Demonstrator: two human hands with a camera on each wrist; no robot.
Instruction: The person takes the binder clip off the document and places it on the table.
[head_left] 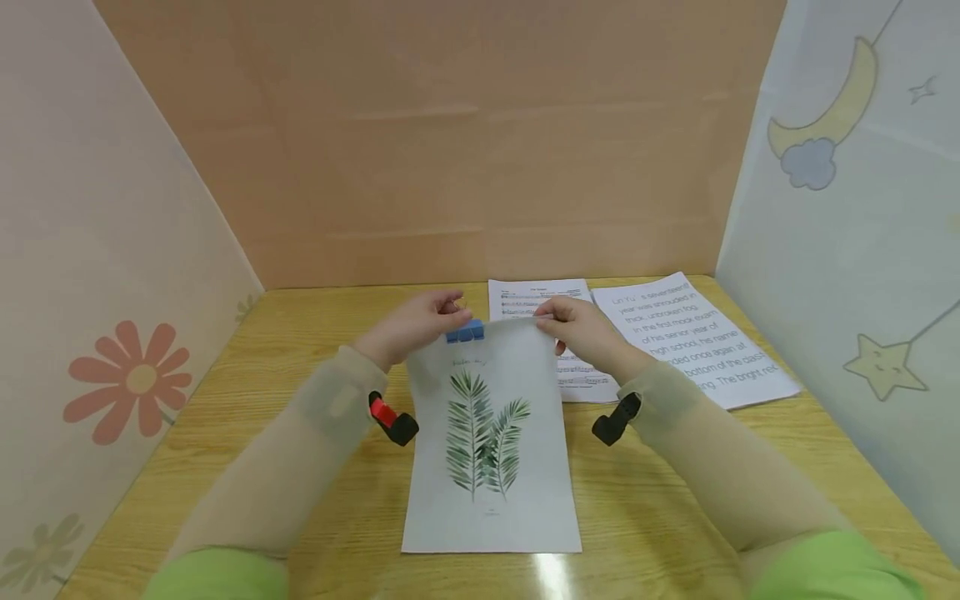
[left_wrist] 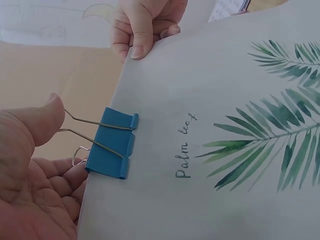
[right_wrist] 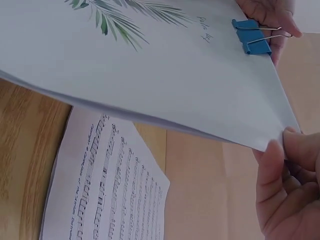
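A sheet printed with green palm leaves (head_left: 491, 450) lies lengthwise on the wooden table, its far edge lifted. A blue binder clip (head_left: 465, 332) (left_wrist: 112, 144) (right_wrist: 251, 36) is clamped on that far edge near the left corner. My left hand (head_left: 420, 325) pinches the clip's wire handles (left_wrist: 82, 131) between thumb and fingers. My right hand (head_left: 577, 327) pinches the sheet's far right corner (right_wrist: 280, 140), holding it up; the thumb (left_wrist: 140, 30) lies on top of the paper.
A sheet of music (head_left: 536, 304) (right_wrist: 110, 185) and a page of large printed text (head_left: 693, 337) lie on the table (head_left: 247, 392) behind and right of the palm sheet. Patterned screens stand at left (head_left: 97, 250), back and right (head_left: 862, 250).
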